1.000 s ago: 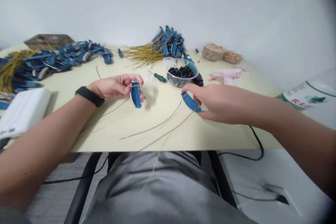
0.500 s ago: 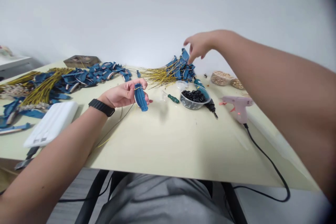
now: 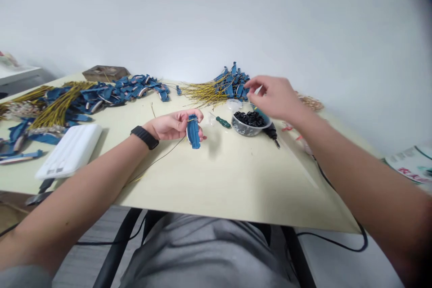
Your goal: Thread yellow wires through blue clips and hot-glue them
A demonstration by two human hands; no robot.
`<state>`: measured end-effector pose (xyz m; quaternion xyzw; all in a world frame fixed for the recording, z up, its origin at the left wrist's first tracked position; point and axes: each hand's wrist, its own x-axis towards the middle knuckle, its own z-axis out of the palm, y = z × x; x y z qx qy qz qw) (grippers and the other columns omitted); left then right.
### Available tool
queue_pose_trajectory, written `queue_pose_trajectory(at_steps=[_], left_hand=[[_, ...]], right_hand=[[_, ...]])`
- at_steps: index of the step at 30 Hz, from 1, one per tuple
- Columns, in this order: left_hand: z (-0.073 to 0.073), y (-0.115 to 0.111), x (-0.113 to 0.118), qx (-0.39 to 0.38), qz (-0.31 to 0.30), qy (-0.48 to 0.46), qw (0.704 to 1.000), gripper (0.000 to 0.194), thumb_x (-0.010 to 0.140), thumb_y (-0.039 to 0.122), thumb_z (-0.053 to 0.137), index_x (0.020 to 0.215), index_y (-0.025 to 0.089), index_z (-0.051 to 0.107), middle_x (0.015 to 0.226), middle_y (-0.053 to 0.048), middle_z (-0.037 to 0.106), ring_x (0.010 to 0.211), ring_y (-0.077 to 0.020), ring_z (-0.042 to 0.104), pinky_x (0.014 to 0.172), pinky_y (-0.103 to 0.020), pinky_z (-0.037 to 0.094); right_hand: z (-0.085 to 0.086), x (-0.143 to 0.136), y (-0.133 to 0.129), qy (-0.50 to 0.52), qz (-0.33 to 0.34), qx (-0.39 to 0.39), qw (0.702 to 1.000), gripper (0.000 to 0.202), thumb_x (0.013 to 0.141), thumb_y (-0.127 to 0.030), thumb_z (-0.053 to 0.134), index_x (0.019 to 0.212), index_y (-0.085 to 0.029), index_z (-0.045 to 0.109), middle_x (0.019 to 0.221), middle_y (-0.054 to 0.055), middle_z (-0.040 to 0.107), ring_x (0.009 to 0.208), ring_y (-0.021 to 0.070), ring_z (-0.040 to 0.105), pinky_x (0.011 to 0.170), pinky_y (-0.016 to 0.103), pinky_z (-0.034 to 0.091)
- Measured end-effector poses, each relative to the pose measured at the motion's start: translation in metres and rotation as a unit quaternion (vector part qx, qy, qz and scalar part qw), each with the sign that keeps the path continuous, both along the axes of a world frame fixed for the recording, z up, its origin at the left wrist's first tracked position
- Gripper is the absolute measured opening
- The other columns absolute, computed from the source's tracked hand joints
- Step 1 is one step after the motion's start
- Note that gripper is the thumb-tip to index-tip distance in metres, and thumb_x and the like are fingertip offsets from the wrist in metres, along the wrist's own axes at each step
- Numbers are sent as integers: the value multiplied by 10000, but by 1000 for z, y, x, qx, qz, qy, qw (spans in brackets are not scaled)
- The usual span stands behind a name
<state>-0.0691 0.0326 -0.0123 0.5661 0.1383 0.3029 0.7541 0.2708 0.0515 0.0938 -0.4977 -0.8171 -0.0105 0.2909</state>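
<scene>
At left, the dark wire (image 3: 165, 157) trailing by the left forearm could snag if that arm drags across the tabletop (image 3: 216, 180). The blue piece (image 3: 193, 132) is pinched in the left hand (image 3: 170, 127), fingers closed on its upper part, above the tabletop's middle; a loosened pinch might let it slip. The right hand (image 3: 272, 94) has curled fingers slightly parted, nothing seen between them; lowered carelessly, it could tip the bowl (image 3: 248, 131) below and scatter its black bits (image 3: 249, 119). Counting left to right: one white case (image 3: 69, 150), one brown box (image 3: 105, 73), one held piece, one green-handled tool (image 3: 223, 122), one bowl, one dark tool (image 3: 271, 132) partly behind it. The blue pieces form two heaps, left (image 3: 130, 87) and centre (image 3: 232, 83), too overlapped to count, as are the black bits.
</scene>
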Motion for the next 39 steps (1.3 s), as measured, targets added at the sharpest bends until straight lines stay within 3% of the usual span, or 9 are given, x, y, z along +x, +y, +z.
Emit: queue_pose_trajectory(at_steps=[3,7,10,14,17,20,30,34,39], left_hand=[[-4,-4,9,-21,-17,2,1000,553,792,439,1104,1138,176,763,974,-135,902,930,-304,909,1067,-491,701],[-7,-6,21,-37,-57,21,997,524,803,385,1103,1150,182,767,1013,-137,913,930,-269,909,1047,-443,716],[-9,-4,27,-50,-62,45,996,533,780,363,1114,1140,180,767,1005,-141,911,947,-296,912,1028,-456,720],[-11,-2,29,-54,-77,48,994,481,795,357,1105,1126,177,807,1009,-137,914,961,-278,915,1043,-420,714],[-11,-3,29,-42,-71,65,994,468,777,389,1112,1068,154,830,979,-141,905,938,-284,911,969,-378,726],[-10,-4,30,-33,-56,72,995,495,744,413,1128,1055,155,842,932,-112,894,891,-276,902,972,-384,727],[-7,-9,33,-10,-29,94,995,561,689,530,1137,990,172,828,876,-93,866,820,-277,871,979,-451,715],[-6,-12,34,-10,-12,105,994,621,630,562,1155,979,176,816,879,-94,865,801,-285,864,963,-460,716],[-3,-15,36,7,-36,95,995,545,704,546,1129,989,177,847,883,-91,867,835,-278,872,910,-406,715]], right_hand=[[-36,-7,-51,59,102,-17,993,228,978,-272,727,1174,-211,826,1047,93,832,827,242,694,831,431,597],[-68,-22,-90,116,234,-48,964,600,961,-444,837,1500,-216,701,1387,155,755,1029,274,711,784,399,614],[-85,-30,-93,125,289,-39,948,824,915,-457,914,1635,-228,585,1587,204,635,1309,354,674,1011,497,637],[-101,-40,-92,112,297,-44,947,931,849,-487,982,1651,-278,559,1631,206,589,1525,426,556,1273,626,503],[-105,-48,-95,104,282,-37,953,937,831,-453,992,1651,-289,570,1621,199,602,1527,445,548,1316,659,444],[-105,-53,-99,111,279,-34,953,870,858,-394,961,1640,-288,595,1610,189,625,1515,442,558,1277,643,482],[-99,-53,-100,123,308,-35,943,759,888,-405,931,1577,-239,660,1583,172,710,1450,421,619,1224,611,509],[-97,-52,-101,128,300,-50,944,759,874,-429,935,1574,-286,680,1590,145,718,1433,421,627,1208,622,519],[-95,-51,-100,136,309,-49,940,775,858,-437,952,1574,-286,694,1571,144,729,1404,412,642,1202,608,525]])
